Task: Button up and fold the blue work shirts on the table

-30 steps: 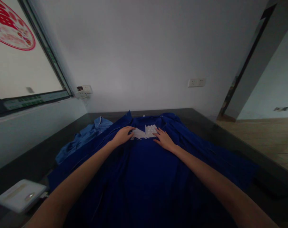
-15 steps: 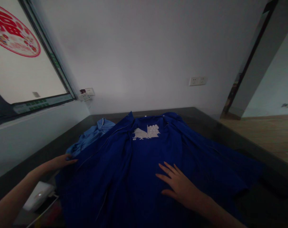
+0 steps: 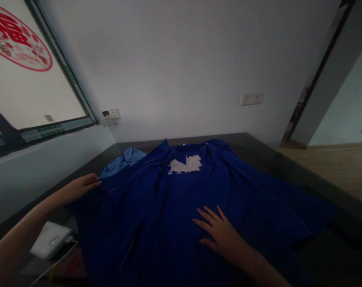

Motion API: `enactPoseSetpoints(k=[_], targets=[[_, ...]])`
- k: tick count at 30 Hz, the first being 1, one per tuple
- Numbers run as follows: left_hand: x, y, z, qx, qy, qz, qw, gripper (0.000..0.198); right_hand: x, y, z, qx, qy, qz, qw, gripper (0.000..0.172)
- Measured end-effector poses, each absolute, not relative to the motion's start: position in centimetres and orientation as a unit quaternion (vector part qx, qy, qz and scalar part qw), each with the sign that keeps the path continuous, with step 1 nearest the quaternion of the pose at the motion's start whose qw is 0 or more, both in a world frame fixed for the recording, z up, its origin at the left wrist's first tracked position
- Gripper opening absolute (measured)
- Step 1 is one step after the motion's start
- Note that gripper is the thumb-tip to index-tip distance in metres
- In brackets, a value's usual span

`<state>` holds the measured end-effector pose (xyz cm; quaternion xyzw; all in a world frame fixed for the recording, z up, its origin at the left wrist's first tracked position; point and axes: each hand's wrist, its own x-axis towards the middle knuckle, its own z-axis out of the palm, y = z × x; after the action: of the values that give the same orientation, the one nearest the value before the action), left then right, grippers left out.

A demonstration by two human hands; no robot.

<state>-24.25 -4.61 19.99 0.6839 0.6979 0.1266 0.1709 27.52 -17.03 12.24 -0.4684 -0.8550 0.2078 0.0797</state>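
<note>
While the right hand [image 3: 221, 234] splays, the left hand [image 3: 81, 187] pinches the garment [image 3: 183, 195].

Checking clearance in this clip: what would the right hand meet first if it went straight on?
Most likely the blue garment spread beneath the right hand; whether they touch is unclear.

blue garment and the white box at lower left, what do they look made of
Blue garment: cloth, matte, since it drapes in soft folds; the fibre can't be told. White box: probably hard plastic, smooth-looking, judging by its rigid shape and rounded corners.
</note>
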Motion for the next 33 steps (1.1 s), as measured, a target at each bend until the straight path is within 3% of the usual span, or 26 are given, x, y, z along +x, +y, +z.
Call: enactPoseSetpoints(k=[5,8,12,14,17,19,22,24,27,29,33], targets=[[-11.2,-5.4,25.2,0.765,0.554,0.247,0.216,0.032,27.5,-16.9,12.8,-0.481,-0.830,0.251,0.126,0.049],[-2.4,-6.3,25.0,0.816,0.430,0.266,0.281,0.028,27.6,-16.4,13.8,-0.498,-0.754,0.350,0.248,0.050],[6.8,-10.0,22.8,0.851,0.299,0.240,0.359,0.017,28.1,-15.6,14.7,-0.472,-0.585,0.526,0.398,0.067],[9.2,-12.7,22.5,0.876,0.228,0.184,0.383,0.021,28.4,-15.5,14.8,-0.481,-0.535,0.564,0.405,0.069],[9.2,-15.6,23.7,0.902,0.154,0.105,0.390,0.041,28.6,-16.0,15.0,-0.512,-0.537,0.540,0.396,0.075],[6.9,-15.9,24.7,0.896,0.186,0.102,0.391,0.040,28.5,-16.4,15.2,-0.504,-0.557,0.540,0.380,0.077],[1.2,-14.0,24.2,0.848,0.345,0.179,0.361,0.035,28.3,-16.7,15.6,-0.481,-0.580,0.555,0.351,0.066],[-3.4,-12.0,21.9,0.792,0.523,0.212,0.234,0.037,28.2,-16.8,15.5,-0.485,-0.599,0.534,0.347,0.058],[-9.5,-10.0,16.8,0.673,0.732,0.073,0.071,0.042,28.5,-17.1,15.0,-0.486,-0.625,0.501,0.349,0.058],[-12.1,-9.6,13.7,0.659,0.746,0.029,0.096,0.047,28.8,-17.5,14.4,-0.486,-0.634,0.485,0.356,0.060],[-12.9,-9.8,10.1,0.706,0.683,0.102,0.156,0.055,29.4,-18.6,13.5,-0.541,-0.623,0.457,0.333,0.067]])
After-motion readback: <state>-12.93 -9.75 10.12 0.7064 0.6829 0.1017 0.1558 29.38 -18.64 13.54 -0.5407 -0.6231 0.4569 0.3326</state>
